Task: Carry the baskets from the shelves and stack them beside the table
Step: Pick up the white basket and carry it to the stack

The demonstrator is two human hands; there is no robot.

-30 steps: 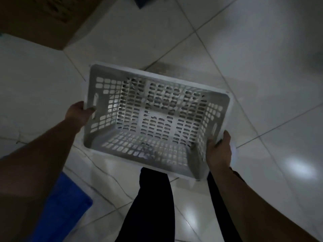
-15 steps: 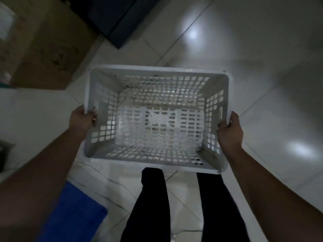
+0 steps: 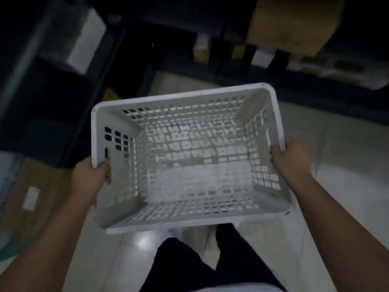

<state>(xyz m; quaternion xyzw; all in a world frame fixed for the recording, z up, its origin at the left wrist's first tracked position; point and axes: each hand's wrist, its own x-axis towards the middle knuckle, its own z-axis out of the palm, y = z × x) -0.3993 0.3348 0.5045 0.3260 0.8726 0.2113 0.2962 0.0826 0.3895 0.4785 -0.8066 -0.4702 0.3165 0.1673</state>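
Mid-carry: my left hand (image 3: pixel 89 178) and right hand (image 3: pixel 291 160), fingers clamped on the rims, hold one empty basket (image 3: pixel 189 161) above the floor (image 3: pixel 336 144); stacking not yet done.

This is looking like a storeroom or stock area, dimly lit. Dark metal shelving (image 3: pixel 210 66) is running along the far edge of the pale tiled floor (image 3: pixel 336 144), and cardboard boxes (image 3: pixel 290 24) are sitting on its shelves beside smaller cartons (image 3: pixel 201 46). A white box (image 3: pixel 86 43) is resting on another dark rack at the left edge of the floor. More flattened cardboard (image 3: pixel 40 186) is lying on the floor at the left. A person is carrying an empty perforated plastic basket (image 3: pixel 189 106), the sort used for holding stock.
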